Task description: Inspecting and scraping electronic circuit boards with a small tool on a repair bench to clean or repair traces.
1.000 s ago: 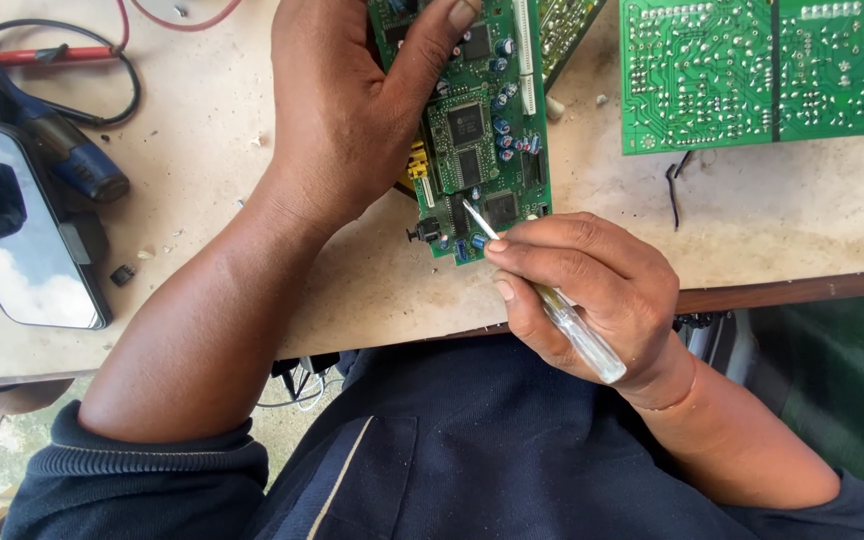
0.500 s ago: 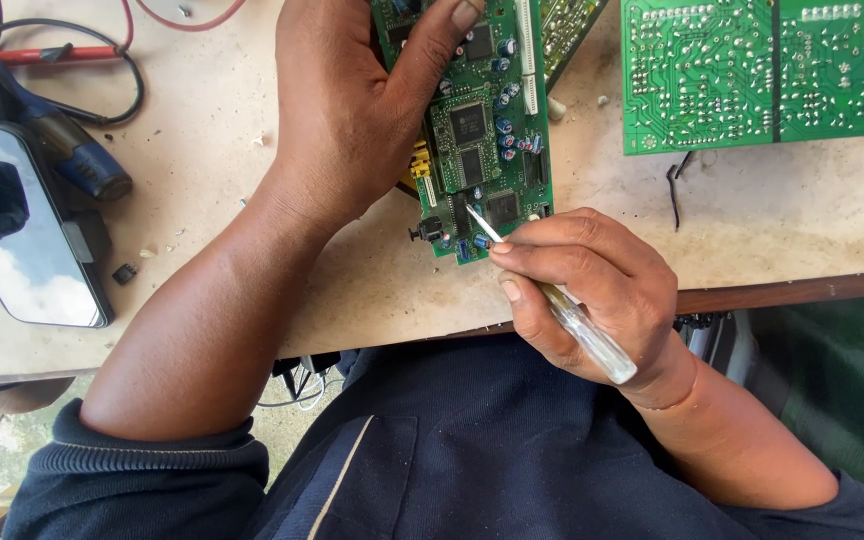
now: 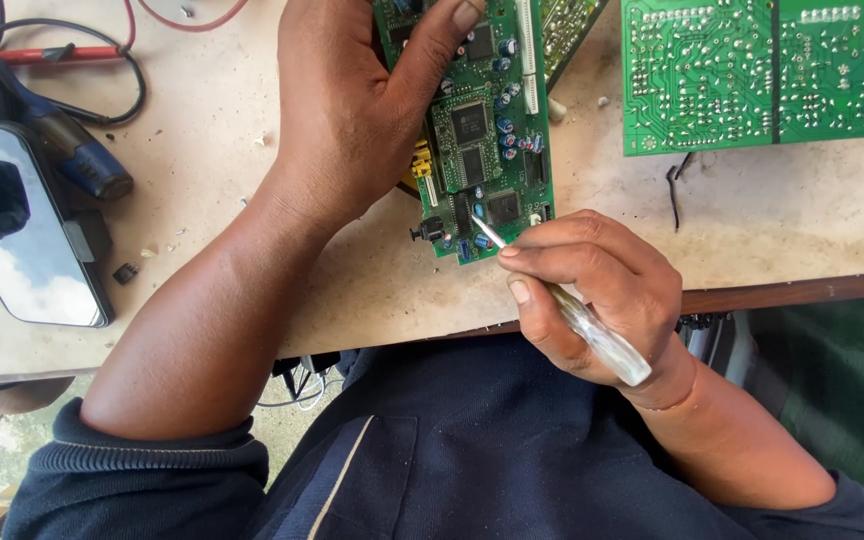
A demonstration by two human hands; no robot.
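Your left hand [image 3: 352,110] is closed on the green circuit board [image 3: 482,130], thumb across its component side, holding it flat against the worktop [image 3: 782,210] near the front edge. Your right hand [image 3: 592,290] is closed in a pen-style grip on a clear-handled screwdriver [image 3: 577,315]; its metal tip meets the near end of the board. A second green board [image 3: 762,70] lies to the right, apart. A phone [image 3: 37,235] lies at the far left.
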